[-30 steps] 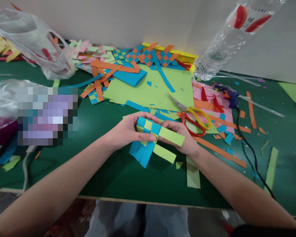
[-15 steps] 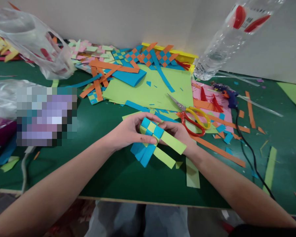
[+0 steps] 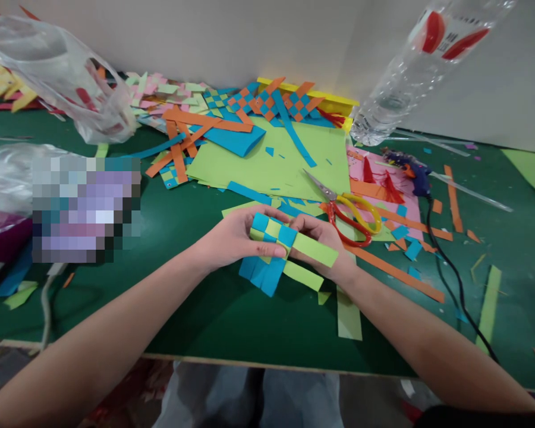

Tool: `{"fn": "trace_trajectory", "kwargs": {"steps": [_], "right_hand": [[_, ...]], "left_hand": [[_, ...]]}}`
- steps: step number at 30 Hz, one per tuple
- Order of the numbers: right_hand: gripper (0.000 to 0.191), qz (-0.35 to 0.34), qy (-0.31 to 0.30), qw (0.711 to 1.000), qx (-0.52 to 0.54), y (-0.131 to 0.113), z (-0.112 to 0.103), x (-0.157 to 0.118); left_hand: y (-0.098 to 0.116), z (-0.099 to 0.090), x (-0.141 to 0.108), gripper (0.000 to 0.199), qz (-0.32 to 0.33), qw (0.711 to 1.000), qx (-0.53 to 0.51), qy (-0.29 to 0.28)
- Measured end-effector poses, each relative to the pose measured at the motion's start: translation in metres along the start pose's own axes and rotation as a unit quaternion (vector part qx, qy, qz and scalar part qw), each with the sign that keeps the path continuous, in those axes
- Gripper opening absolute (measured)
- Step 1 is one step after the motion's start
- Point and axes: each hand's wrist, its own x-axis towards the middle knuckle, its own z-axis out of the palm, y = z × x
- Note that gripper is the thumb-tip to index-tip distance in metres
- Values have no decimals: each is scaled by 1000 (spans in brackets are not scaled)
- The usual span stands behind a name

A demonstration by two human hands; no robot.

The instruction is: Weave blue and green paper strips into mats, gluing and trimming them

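A woven paper piece (image 3: 274, 229) of blue and light green strips is tilted up above the table's front part. My left hand (image 3: 234, 238) is closed on its left side, thumb across the front and fingers behind the top edge. Blue strip ends hang below the thumb, and green ends stick out to the right. My right hand (image 3: 323, 238) is closed at the right edge, its fingertips curled against the back and partly hidden by the paper. Beyond it lie scissors (image 3: 334, 202) with red and yellow handles, near light green paper sheets (image 3: 271, 169).
Finished woven fish-like pieces (image 3: 267, 104) lie at the back by the wall. A glue gun (image 3: 417, 172) with a black cord and a water bottle (image 3: 401, 83) are on the right. On the left are a plastic bag (image 3: 84, 89) and a blurred-out device (image 3: 89, 214) with a cable.
The woven piece has turned slightly between my hands, its blue ends swinging a little to the right. My right fingers have shifted up along its right edge.
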Motion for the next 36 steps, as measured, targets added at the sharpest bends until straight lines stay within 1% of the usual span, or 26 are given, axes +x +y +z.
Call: {"fn": "trace_trajectory", "kwargs": {"steps": [3, 5, 8, 10, 13, 16, 18, 22, 25, 28, 31, 36], "right_hand": [[43, 1, -11, 1000, 5, -3, -1, 0], [37, -13, -20, 1000, -7, -4, -2, -1], [22, -41, -25, 998, -30, 0, -6, -2], [17, -46, -20, 999, -10, 7, -9, -1], [24, -53, -8, 998, 44, 17, -10, -1], [30, -58, -25, 996, 64, 17, -9, -1], [31, -55, -30, 997, 47, 12, -7, -2], [22, -43, -14, 998, -54, 1, -2, -3], [17, -42, -1, 996, -73, -2, 1, -4], [12, -51, 2, 996, -71, -2, 2, -4], [10, -39, 14, 996, -75, -3, 1, -3], [12, -17, 59, 989, -134, -7, 3, -3]], "left_hand": [[0, 0, -1, 49, -10, 1000, -4, -2], [0, 0, -1, 47, -20, 1000, -16, 3], [0, -1, -1, 46, -39, 998, -35, 37], [-1, -1, 0, 45, -43, 996, -44, 64], [-4, -2, 2, 43, -29, 993, -56, 98], [-6, -2, 2, 43, -22, 990, -62, 125], [-8, -1, 2, 45, -22, 989, -72, 128], [-9, 0, 2, 45, -24, 989, -94, 108], [-9, 1, 2, 45, -26, 991, -94, 93], [-8, 0, 2, 41, -22, 993, -75, 88], [-6, -1, 1, 40, -18, 994, -47, 95], [-6, -1, 1, 41, 5, 993, 19, 118]]}}
